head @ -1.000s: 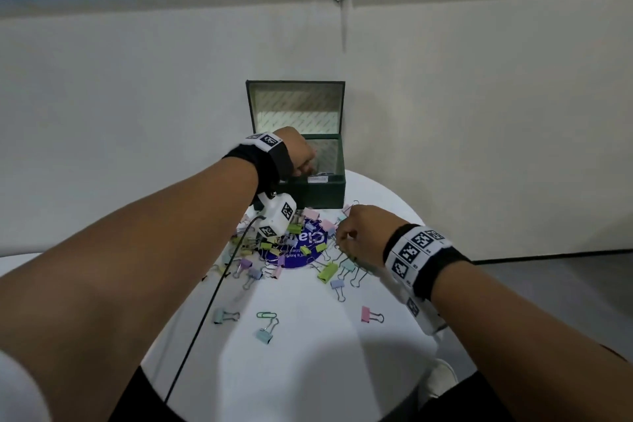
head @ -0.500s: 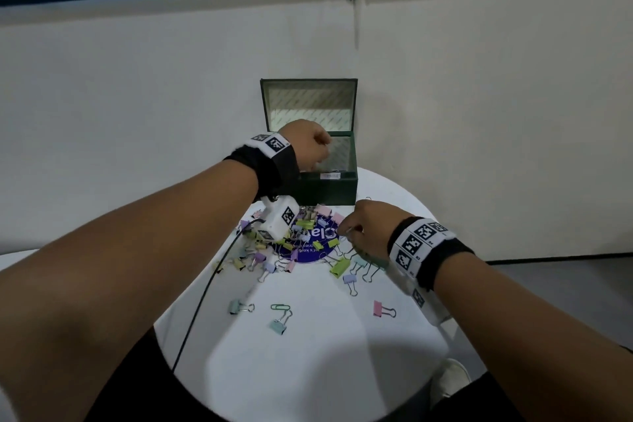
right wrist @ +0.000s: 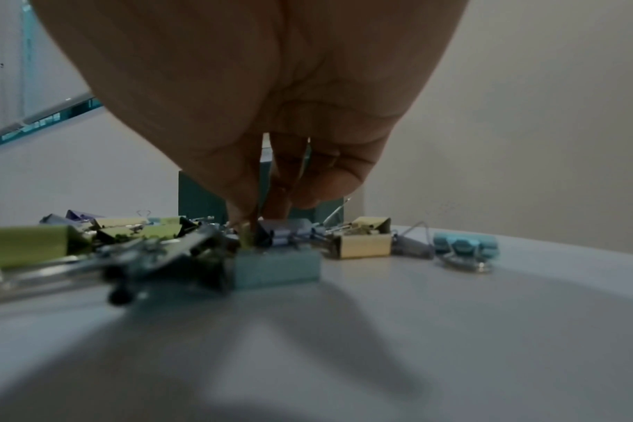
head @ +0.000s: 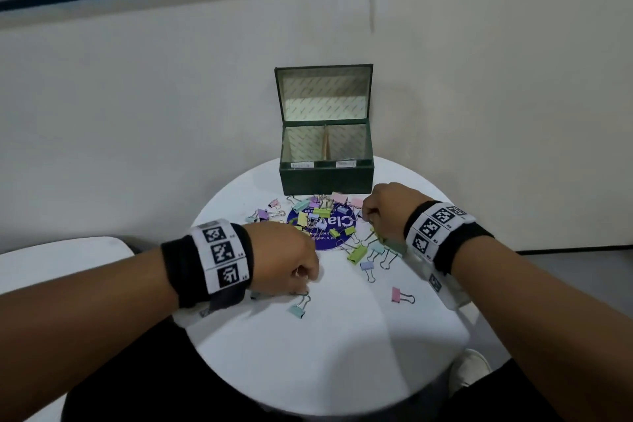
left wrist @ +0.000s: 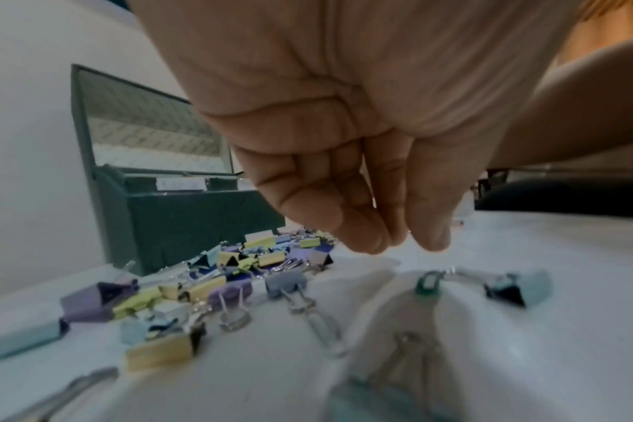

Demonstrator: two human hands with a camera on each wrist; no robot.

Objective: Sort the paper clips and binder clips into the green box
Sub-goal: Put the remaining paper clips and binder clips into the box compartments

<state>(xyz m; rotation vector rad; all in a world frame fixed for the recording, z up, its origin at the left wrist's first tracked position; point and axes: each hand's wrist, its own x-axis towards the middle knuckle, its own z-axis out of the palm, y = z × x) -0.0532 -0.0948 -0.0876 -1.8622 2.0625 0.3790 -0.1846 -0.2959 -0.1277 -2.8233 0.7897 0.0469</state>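
The green box (head: 325,178) stands open at the back of the round white table (head: 342,353), with two compartments inside. Before it lies a pile of pastel binder clips (head: 322,212) on a purple disc. My left hand (head: 301,281) hovers at the near left of the pile. Its fingers (left wrist: 365,237) point down, bunched near the thumb and holding nothing, just above a green paper clip (left wrist: 429,284). A teal binder clip (head: 296,311) lies beside that. My right hand (head: 368,219) is at the pile's right edge and pinches a yellow-green clip (right wrist: 246,237) still among the others.
Loose clips lie apart from the pile, among them a pink binder clip (head: 397,295) at the right and a blue one (head: 367,266). The wall rises right behind the box. A second white surface (head: 51,257) sits at the left.
My left hand has come back from over the box to the near left of the pile and dropped low over the green paper clip. The right hand stays at the pile's right edge.
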